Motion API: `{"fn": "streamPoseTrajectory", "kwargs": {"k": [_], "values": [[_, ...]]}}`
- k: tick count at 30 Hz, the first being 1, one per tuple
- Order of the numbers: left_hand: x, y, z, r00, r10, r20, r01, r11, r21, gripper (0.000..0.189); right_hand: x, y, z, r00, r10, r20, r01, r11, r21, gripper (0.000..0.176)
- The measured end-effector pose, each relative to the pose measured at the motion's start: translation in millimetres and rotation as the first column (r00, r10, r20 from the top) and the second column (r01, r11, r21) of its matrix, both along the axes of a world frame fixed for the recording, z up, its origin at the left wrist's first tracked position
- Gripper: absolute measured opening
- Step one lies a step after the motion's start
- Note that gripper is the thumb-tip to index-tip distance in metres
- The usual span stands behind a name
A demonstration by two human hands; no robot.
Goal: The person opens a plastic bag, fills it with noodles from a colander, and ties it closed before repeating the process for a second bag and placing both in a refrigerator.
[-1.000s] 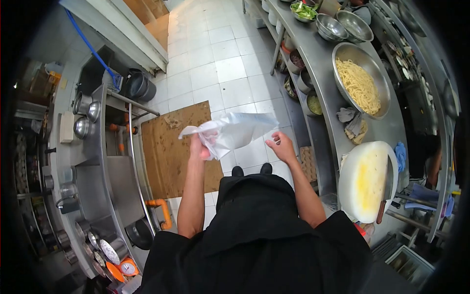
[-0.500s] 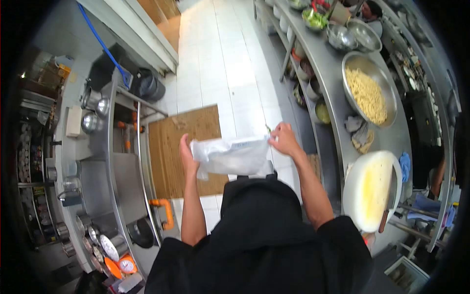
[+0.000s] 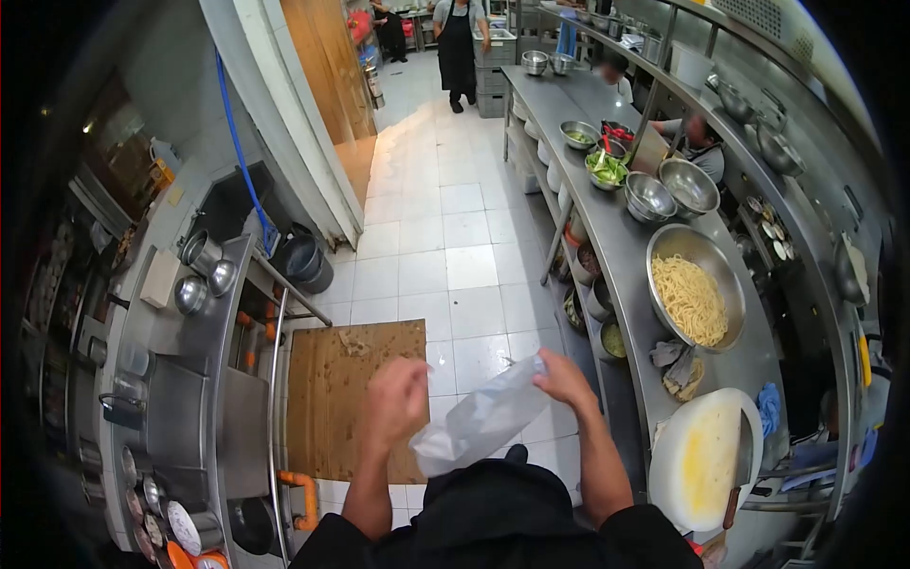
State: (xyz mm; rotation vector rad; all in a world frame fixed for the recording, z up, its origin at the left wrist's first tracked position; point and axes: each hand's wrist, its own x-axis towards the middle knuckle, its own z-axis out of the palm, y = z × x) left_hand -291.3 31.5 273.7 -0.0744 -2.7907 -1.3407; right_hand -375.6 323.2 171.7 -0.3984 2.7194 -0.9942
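Observation:
A translucent white plastic bag (image 3: pixel 483 414) hangs slanted in front of my dark apron, over the tiled floor. My right hand (image 3: pixel 566 379) pinches its upper right corner between thumb and fingers. The bag's lower end droops to the left. My left hand (image 3: pixel 398 398) is raised above the brown floor mat, apart from the bag, with its fingers curled together. It is slightly blurred, and I cannot make out whether something small is between the fingertips.
On the right, a steel counter bears a large bowl of noodles (image 3: pixel 697 302), a round white cutting board (image 3: pixel 692 465) with a knife (image 3: pixel 739 465), and bowls of greens. At left stand steel sinks (image 3: pixel 175 408) and a black bin (image 3: pixel 305 266). People stand beyond the aisle and behind the counter.
My view has tilted up, showing more of the aisle and people. My left hand has left the bag and curled its fingers. The bag now hangs slanted from my right hand alone.

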Motion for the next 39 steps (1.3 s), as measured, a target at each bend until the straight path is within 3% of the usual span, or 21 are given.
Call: {"fn": "streamPoseTrajectory", "kwargs": {"k": [2, 4, 5, 6, 10, 12, 14, 16, 18, 19, 21, 22, 24, 25, 27, 29, 30, 32, 33, 34, 39], "values": [[20.7, 26.3, -27.5, 0.844, -0.436, 0.313, 0.345, 0.887, 0.306, 0.025, 2.4, 16.8, -4.3, 0.998, -0.040, 0.057, 0.041, 0.999, -0.009, 0.038], [45.1, 54.6, -112.0, 0.514, -0.783, 0.351, 0.633, 0.622, 0.461, 0.041, 5.8, 29.4, -11.3, 0.999, -0.040, -0.019, 0.040, 0.999, 0.024, 0.039], [57.5, 65.2, -151.7, 0.394, -0.868, 0.302, 0.715, 0.496, 0.493, 0.051, 7.7, 33.6, -12.5, 0.999, -0.031, -0.023, 0.031, 0.999, 0.032, 0.039], [56.4, 69.1, -168.6, 0.400, -0.867, 0.297, 0.714, 0.498, 0.492, 0.051, 10.3, 36.5, -14.4, 0.999, -0.038, -0.021, 0.039, 0.997, 0.069, 0.040], [69.0, 68.1, -208.5, 0.131, -0.890, 0.437, 0.695, 0.397, 0.600, 0.062, 20.2, 37.8, -30.1, 0.998, -0.015, 0.065, 0.007, 0.993, 0.115, 0.038], [75.7, 74.1, -221.4, 0.279, -0.906, 0.318, 0.762, 0.410, 0.500, 0.057, 24.2, 30.9, -40.0, 0.995, 0.038, 0.097, -0.071, 0.931, 0.358, 0.030], [66.4, 71.9, -223.7, 0.346, -0.855, 0.386, 0.768, 0.495, 0.407, 0.050, 36.3, 21.9, -45.3, 0.993, -0.022, 0.115, -0.020, 0.938, 0.347, 0.031], [44.2, 76.3, -234.0, 0.303, -0.888, 0.347, 0.857, 0.413, 0.308, 0.036, 52.1, 15.4, -61.2, 0.992, -0.038, 0.120, 0.001, 0.955, 0.296, 0.032], [22.7, 82.8, -204.3, 0.598, -0.733, 0.325, 0.728, 0.666, 0.163, 0.021, 67.4, 3.3, -79.1, 0.964, 0.000, 0.264, -0.104, 0.919, 0.380, 0.033], [18.6, 84.5, -187.3, 0.816, -0.578, -0.011, 0.576, 0.810, 0.107, 0.032, 64.6, -2.7, -81.7, 0.928, 0.033, 0.371, -0.208, 0.872, 0.443, 0.035], [1.1, 96.4, -129.1, 0.830, -0.398, -0.392, 0.398, 0.913, -0.085, 0.046, 68.0, -16.7, -62.4, 0.904, 0.152, 0.400, -0.310, 0.876, 0.369, 0.037], [-2.8, 94.9, -137.4, 0.831, -0.399, -0.388, 0.398, 0.913, -0.085, 0.046, 66.3, -20.5, -54.1, 0.867, 0.270, 0.419, -0.410, 0.865, 0.291, 0.039], [-10.0, 91.2, -159.9, 0.732, -0.671, 0.118, 0.623, 0.729, 0.284, 0.056, 47.0, -15.7, -40.8, 0.883, 0.350, 0.312, -0.400, 0.910, 0.110, 0.035], [-10.1, 92.1, -158.1, 0.756, -0.618, 0.217, 0.532, 0.773, 0.347, 0.045, 36.4, -11.5, -21.0, 0.907, 0.339, 0.250, -0.362, 0.931, 0.052, 0.032], [-12.1, 86.6, -173.9, 0.816, -0.531, 0.228, 0.426, 0.820, 0.383, 0.037, 27.1, -3.2, 15.6, 0.999, -0.013, -0.047, 0.008, 0.994, -0.110, 0.026], [-12.4, 78.3, -151.3, 0.926, -0.277, 0.257, 0.152, 0.896, 0.417, 0.022, 3.2, 15.9, -6.2, 0.892, -0.334, -0.305, 0.310, 0.942, -0.126, 0.030], [-15.8, 73.7, -153.1, 0.923, -0.278, 0.265, 0.151, 0.897, 0.416, 0.022, 5.1, 12.2, -11.7, 0.893, -0.337, -0.298, 0.313, 0.941, -0.126, 0.030], [-26.3, 66.4, -159.2, 0.985, 0.008, 0.173, -0.092, 0.871, 0.483, 0.026, 8.0, 0.3, -20.4, 0.864, -0.275, 0.421, 0.491, 0.643, -0.588, 0.042], [-28.5, 64.0, -155.3, 0.984, 0.009, 0.177, -0.095, 0.870, 0.483, 0.026, 17.7, -9.6, -29.0, 0.826, -0.011, 0.564, 0.475, 0.553, -0.685, 0.045], [-31.1, 62.2, -148.9, 0.979, 0.051, 0.195, -0.147, 0.843, 0.517, 0.028, 26.4, -15.9, -45.0, 0.846, 0.134, 0.516, 0.318, 0.649, -0.691, 0.047], [-43.8, 33.4, -158.5, 0.987, 0.125, 0.101, -0.157, 0.884, 0.440, 0.038, 42.4, -41.7, -62.4, 0.790, 0.269, 0.551, 0.235, 0.697, -0.677, 0.026]]}}
